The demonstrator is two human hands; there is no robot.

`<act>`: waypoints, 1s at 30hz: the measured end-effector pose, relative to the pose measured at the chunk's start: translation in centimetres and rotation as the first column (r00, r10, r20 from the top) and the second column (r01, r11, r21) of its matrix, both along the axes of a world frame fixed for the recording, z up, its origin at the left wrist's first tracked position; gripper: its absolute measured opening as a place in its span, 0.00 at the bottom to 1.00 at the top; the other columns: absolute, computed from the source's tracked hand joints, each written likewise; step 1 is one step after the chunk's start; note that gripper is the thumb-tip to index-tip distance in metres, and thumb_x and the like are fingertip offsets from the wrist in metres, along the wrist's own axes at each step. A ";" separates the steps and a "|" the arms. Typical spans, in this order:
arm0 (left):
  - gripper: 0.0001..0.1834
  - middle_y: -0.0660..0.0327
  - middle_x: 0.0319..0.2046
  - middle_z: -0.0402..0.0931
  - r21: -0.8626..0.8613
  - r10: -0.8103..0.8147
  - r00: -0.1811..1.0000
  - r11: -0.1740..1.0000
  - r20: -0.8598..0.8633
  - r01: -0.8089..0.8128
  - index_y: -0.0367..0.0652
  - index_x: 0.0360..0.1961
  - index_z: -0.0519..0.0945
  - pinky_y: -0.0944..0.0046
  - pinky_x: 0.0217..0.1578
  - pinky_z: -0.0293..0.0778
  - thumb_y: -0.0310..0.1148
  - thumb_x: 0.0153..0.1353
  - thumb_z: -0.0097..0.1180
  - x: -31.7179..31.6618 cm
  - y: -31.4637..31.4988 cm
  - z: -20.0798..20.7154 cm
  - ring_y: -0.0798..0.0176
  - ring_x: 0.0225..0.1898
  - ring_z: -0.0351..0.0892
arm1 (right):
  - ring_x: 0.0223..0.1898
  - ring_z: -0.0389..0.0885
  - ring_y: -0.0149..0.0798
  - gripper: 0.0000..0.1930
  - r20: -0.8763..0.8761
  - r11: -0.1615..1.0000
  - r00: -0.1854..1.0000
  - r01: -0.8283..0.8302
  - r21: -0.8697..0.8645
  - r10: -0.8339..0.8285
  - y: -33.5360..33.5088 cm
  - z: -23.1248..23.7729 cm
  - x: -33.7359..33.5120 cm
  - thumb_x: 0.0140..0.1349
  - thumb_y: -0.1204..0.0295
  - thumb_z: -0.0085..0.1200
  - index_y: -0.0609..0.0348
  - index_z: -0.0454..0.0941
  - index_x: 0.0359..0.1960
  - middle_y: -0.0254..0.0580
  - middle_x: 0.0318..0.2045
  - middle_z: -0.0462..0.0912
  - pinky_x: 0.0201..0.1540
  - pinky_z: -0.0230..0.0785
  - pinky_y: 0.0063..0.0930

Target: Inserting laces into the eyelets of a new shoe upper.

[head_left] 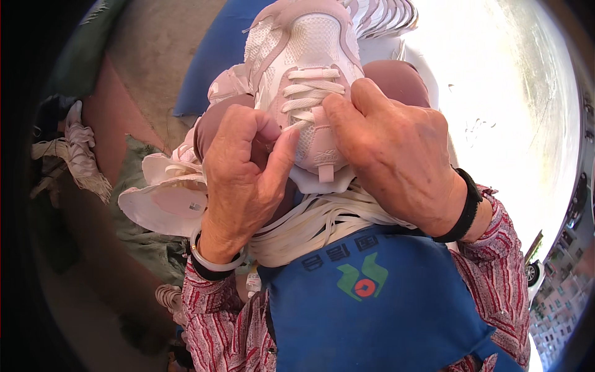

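Note:
A white and pale pink sneaker upper (316, 43) lies across my knees, its toe pointing away from me and its heel tab nearest. White flat shoelace (310, 88) crosses its eyelets in several rows. My left hand (245, 164) pinches a stretch of the lace between thumb and forefinger, at the left side of the opening near the ankle. My right hand (396, 146) is closed at the right side of the upper, its forefinger and thumb against the eyelet edge by the tongue. Its other fingers are curled and partly hidden.
A thick bundle of loose white laces (316, 229) lies in my lap over a blue apron (378, 310). More pink and white uppers (167, 201) are heaped at my left. A row of stacked uppers (387, 17) sits beyond my knees on a white surface.

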State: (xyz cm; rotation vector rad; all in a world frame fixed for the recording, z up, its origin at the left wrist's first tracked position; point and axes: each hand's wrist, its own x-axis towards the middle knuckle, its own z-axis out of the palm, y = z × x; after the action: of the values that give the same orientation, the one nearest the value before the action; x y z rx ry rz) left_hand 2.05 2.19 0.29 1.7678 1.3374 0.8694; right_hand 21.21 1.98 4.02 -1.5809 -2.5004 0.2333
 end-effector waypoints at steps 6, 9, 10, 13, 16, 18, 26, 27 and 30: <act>0.09 0.58 0.27 0.71 0.177 -0.042 0.996 0.983 -0.080 0.056 0.37 0.32 0.73 0.61 0.27 0.69 0.22 0.56 0.64 0.7 0.9 0.6 0.61 0.26 0.72 | 0.27 0.83 0.45 0.03 0.237 0.983 0.955 -0.161 -0.089 0.177 2.4 1.6 0.3 0.52 0.75 0.57 0.59 0.76 0.27 0.43 0.27 0.80 0.28 0.74 0.38; 0.10 0.55 0.28 0.72 0.247 -0.043 0.998 0.968 -0.040 0.051 0.37 0.31 0.73 0.59 0.29 0.71 0.21 0.54 0.63 0.6 1.0 0.3 0.57 0.27 0.73 | 0.20 0.78 0.37 0.03 -0.098 0.964 0.962 -0.260 -0.050 0.254 4.3 -0.4 1.9 0.52 0.78 0.53 0.62 0.72 0.22 0.40 0.19 0.77 0.23 0.67 0.33; 0.09 0.55 0.28 0.72 0.269 -0.041 0.998 0.962 -0.040 0.050 0.37 0.32 0.73 0.60 0.29 0.71 0.21 0.54 0.63 0.4 1.0 0.0 0.58 0.27 0.74 | 0.20 0.78 0.37 0.03 -0.092 0.960 0.958 -0.276 -0.040 0.272 4.6 -0.4 2.3 0.52 0.78 0.53 0.62 0.72 0.22 0.40 0.19 0.77 0.23 0.67 0.33; 0.10 0.55 0.30 0.72 0.279 -0.053 0.998 0.959 -0.017 0.056 0.38 0.36 0.75 0.61 0.30 0.72 0.21 0.54 0.63 0.2 1.0 -0.6 0.58 0.28 0.74 | 0.20 0.63 0.16 0.05 -0.482 0.649 0.848 -0.242 -0.721 -0.218 5.4 -0.9 3.5 0.56 0.75 0.54 0.60 0.72 0.24 0.20 0.19 0.67 0.20 0.52 0.16; 0.14 0.55 0.33 0.72 0.170 -0.105 0.994 0.980 -0.010 0.105 0.40 0.43 0.78 0.59 0.29 0.74 0.21 0.54 0.62 0.7 0.6 0.2 0.56 0.28 0.76 | 0.19 0.62 0.17 0.05 -0.561 0.480 0.689 -0.339 -0.809 -0.458 4.9 -0.5 4.1 0.57 0.75 0.54 0.59 0.73 0.24 0.19 0.19 0.68 0.20 0.51 0.16; 0.16 0.61 0.32 0.71 0.103 -0.161 0.987 0.982 0.016 0.159 0.41 0.44 0.80 0.65 0.31 0.68 0.21 0.52 0.64 1.5 0.6 0.3 0.63 0.30 0.70 | 0.21 0.63 0.17 0.05 -0.557 0.425 0.634 -0.368 -0.827 -0.536 3.9 -0.9 4.2 0.58 0.75 0.56 0.59 0.74 0.26 0.20 0.22 0.69 0.22 0.52 0.14; 0.06 0.65 0.35 0.71 -0.293 -0.351 0.900 0.859 0.258 0.419 0.38 0.33 0.79 0.72 0.31 0.65 0.28 0.58 0.63 0.4 2.1 4.1 0.73 0.31 0.68 | 0.29 0.72 0.17 0.04 -0.819 0.662 0.226 -0.496 -0.563 -0.527 2.4 -1.6 5.6 0.62 0.74 0.59 0.61 0.83 0.35 0.24 0.26 0.79 0.30 0.64 0.15; 0.06 0.67 0.32 0.73 -0.410 -0.256 0.908 0.827 0.333 0.384 0.38 0.32 0.79 0.71 0.31 0.66 0.29 0.60 0.63 -0.1 1.9 3.7 0.74 0.31 0.69 | 0.28 0.72 0.17 0.04 -0.823 0.740 0.363 -0.376 -0.558 -0.436 2.4 -2.3 6.0 0.62 0.74 0.59 0.61 0.83 0.34 0.25 0.26 0.79 0.29 0.65 0.17; 0.07 0.71 0.25 0.75 -0.447 -0.109 0.900 0.839 0.422 0.311 0.37 0.30 0.79 0.71 0.30 0.67 0.29 0.64 0.62 -0.2 0.8 3.5 0.77 0.30 0.70 | 0.25 0.74 0.22 0.05 -0.787 0.833 0.512 -0.221 -0.507 -0.343 2.3 -3.7 5.9 0.63 0.73 0.59 0.60 0.83 0.33 0.30 0.25 0.80 0.27 0.67 0.23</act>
State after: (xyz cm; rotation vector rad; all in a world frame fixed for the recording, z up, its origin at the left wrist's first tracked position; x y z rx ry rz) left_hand 1.87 2.97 3.80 1.2253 0.9690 0.6187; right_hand 27.09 4.28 0.35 -1.1826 -1.5755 1.4679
